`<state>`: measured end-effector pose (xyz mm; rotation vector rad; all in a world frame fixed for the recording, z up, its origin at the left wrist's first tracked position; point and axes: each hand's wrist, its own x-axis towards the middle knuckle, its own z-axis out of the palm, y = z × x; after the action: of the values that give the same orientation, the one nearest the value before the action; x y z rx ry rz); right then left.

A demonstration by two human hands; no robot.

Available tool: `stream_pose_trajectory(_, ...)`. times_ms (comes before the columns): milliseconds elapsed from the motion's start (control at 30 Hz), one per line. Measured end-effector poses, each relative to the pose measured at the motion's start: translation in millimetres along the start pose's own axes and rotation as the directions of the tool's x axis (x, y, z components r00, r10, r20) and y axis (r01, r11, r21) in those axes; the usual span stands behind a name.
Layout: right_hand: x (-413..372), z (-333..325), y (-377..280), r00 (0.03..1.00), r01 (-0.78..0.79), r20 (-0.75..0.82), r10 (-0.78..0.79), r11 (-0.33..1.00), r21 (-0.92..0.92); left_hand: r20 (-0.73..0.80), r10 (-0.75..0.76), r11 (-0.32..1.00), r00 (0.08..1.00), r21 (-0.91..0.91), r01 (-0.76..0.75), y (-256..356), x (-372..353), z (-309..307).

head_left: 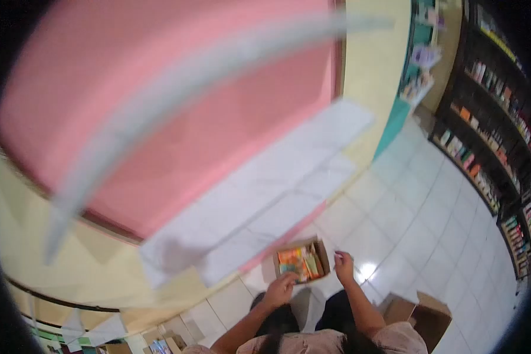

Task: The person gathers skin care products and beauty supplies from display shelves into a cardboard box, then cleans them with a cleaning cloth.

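A small open cardboard box (326, 257) holding orange, yellow and green packets (301, 262) stands on the tiled floor in front of my knees. My left hand (284, 284) is at the box's near left edge, its fingers bent close to the packets; what they hold, if anything, is too small to tell. Just right of the box, my right hand (343, 259) is raised with its fingers pinched on a small whitish thing that I cannot make out. It does not touch the box.
A larger open cardboard box (422, 318) sits at my right. White shelves (265, 171) run along the pink panel ahead. Dark shelves with products (484, 135) curve along the right. A blurred pale strip (153, 106) crosses the upper left. More boxes (165, 342) are at lower left.
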<state>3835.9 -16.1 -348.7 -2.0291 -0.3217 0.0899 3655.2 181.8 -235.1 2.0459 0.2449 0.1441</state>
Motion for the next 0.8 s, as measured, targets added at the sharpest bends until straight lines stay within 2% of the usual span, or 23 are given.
stream_pose_trajectory(33,2.5,-29.8,-39.7,0.991,-0.127,-0.024,0.132,0.980,0.153,0.002,0.050,0.998,0.999,0.050,-0.050,63.5,-3.2,-21.4)
stream_pose_trajectory(67,9.0,-57.6,-87.2,0.989,-0.100,-0.087,0.116,0.980,0.171,-0.021,0.206,0.969,0.978,0.142,-0.201,109.6,-2.2,-42.3)
stream_pose_trajectory(133,24.1,-106.4,-176.3,0.978,-0.079,-0.171,0.123,0.967,0.242,-0.011,0.493,0.828,0.870,0.315,-0.464,198.2,7.7,-86.9)
stream_pose_trajectory(233,46.0,-166.6,-318.1,0.979,0.075,-0.202,0.005,0.919,0.388,-0.086,0.734,0.611,0.674,0.518,-0.599,325.1,6.6,-161.6)
stream_pose_trajectory(267,54.2,-180.5,-357.8,0.984,0.104,-0.175,-0.032,0.902,0.418,-0.153,0.789,0.573,0.595,0.532,-0.623,368.3,3.9,-187.5)
stream_pose_trajectory(333,70.2,-202.5,-433.9,0.958,0.279,-0.205,-0.202,0.831,0.481,-0.256,0.881,0.441,0.398,0.748,-0.496,413.3,-7.6,-231.4)
stream_pose_trajectory(367,71.8,-212.3,-466.8,0.937,0.347,-0.214,-0.274,0.790,0.506,-0.252,0.909,0.377,0.331,0.836,-0.399,421.7,-16.2,-253.9)
stream_pose_trajectory(400,72.8,-223.0,-499.9,0.925,0.379,-0.222,-0.308,0.745,0.549,-0.307,0.905,0.371,0.293,0.908,-0.194,452.3,-28.2,-275.7)
stream_pose_trajectory(433,73.2,-232.6,-531.2,0.912,0.407,-0.229,-0.339,0.696,0.592,-0.367,0.907,0.379,0.209,0.925,-0.019,472.5,-36.6,-295.0)
stream_pose_trajectory(467,73.4,-239.6,-557.5,0.896,0.440,-0.268,-0.354,0.629,0.640,-0.481,0.877,0.480,0.007,0.875,-0.065,475.6,-37.0,-314.8)
stream_pose_trajectory(533,72.7,-248.0,-604.7,0.854,0.508,-0.333,-0.400,0.500,0.701,-0.553,0.826,0.551,-0.113,0.833,-0.049,494.2,-54.5,-354.7)
stream_pose_trajectory(567,71.1,-250.8,-625.9,0.829,0.540,-0.363,-0.426,0.440,0.717,-0.557,0.808,0.549,-0.192,0.830,-0.099,508.8,-58.0,-370.6)
stream_pose_trajectory(600,68.4,-253.0,-646.4,0.805,0.562,-0.357,-0.474,0.418,0.714,-0.555,0.809,0.552,-0.194,0.830,-0.078,521.3,-66.0,-384.8)
stream_pose_trajectory(667,65.1,-251.2,-680.9,0.729,0.612,-0.340,-0.594,0.345,0.711,-0.636,0.764,0.629,-0.113,0.772,-0.092,536.5,-78.5,-410.5)
stream_pose_trajectory(800,52.6,-237.8,-764.4,0.517,0.670,-0.248,-0.819,0.207,0.713,-0.769,0.626,0.779,0.128,0.614,-0.125,572.8,-77.3,-454.7)
